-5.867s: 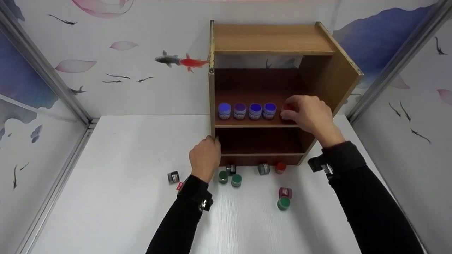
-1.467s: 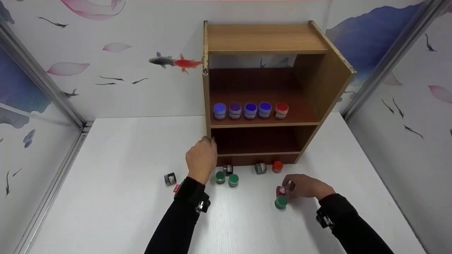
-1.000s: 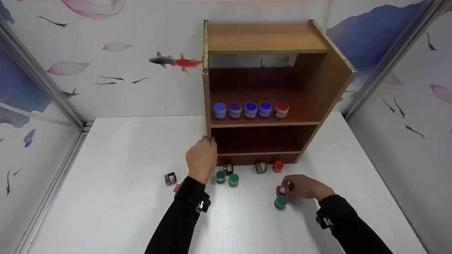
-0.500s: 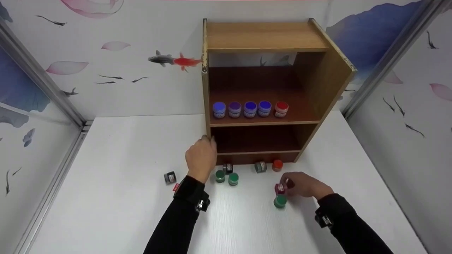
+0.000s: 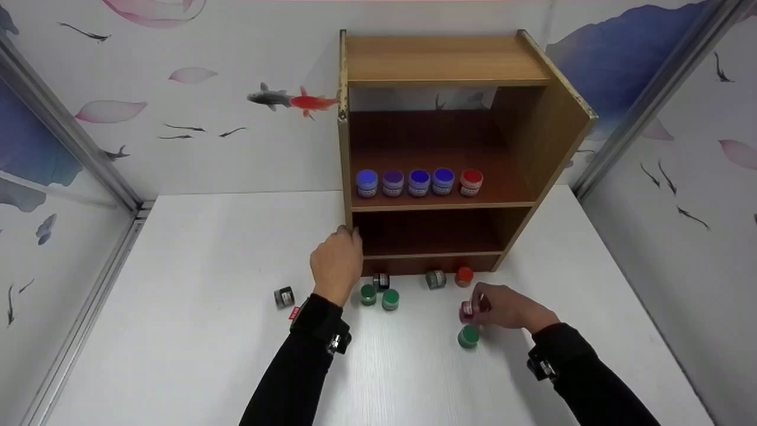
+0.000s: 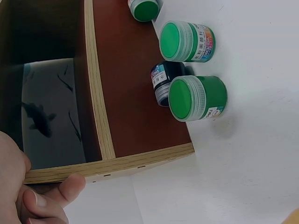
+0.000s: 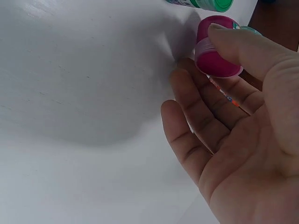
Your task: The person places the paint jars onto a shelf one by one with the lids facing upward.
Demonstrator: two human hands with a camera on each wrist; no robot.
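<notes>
My left hand point(image 5: 337, 263) grips the left side panel of a wooden shelf unit point(image 5: 449, 58) near its lower shelf; the left wrist view shows fingers and thumb around the panel's edge point(image 6: 107, 166). Low over the white table, my right hand point(image 5: 505, 306) pinches a magenta paint jar point(image 7: 217, 51) between thumb and fingers. Just in front of that hand stands a green-lidded jar point(image 5: 468, 336). On the middle shelf, several blue and purple jars point(image 5: 419, 183) line up from the left, followed by a red-lidded jar point(image 5: 471, 183).
Along the unit's base lie a black jar point(image 5: 381, 281), a grey-green jar point(image 5: 436, 279) and an orange-red jar point(image 5: 464, 276). Two green jars point(image 5: 390, 299) sit by the left forearm. Farther left are a dark jar point(image 5: 284, 297) and a small red item point(image 5: 294, 313). Printed walls point(image 5: 195, 148) enclose the table.
The right hand let go of the red-lidded jar on the shelf, came down to the table and took hold of the magenta jar, now shifted away from the green one. The left hand stays put.
</notes>
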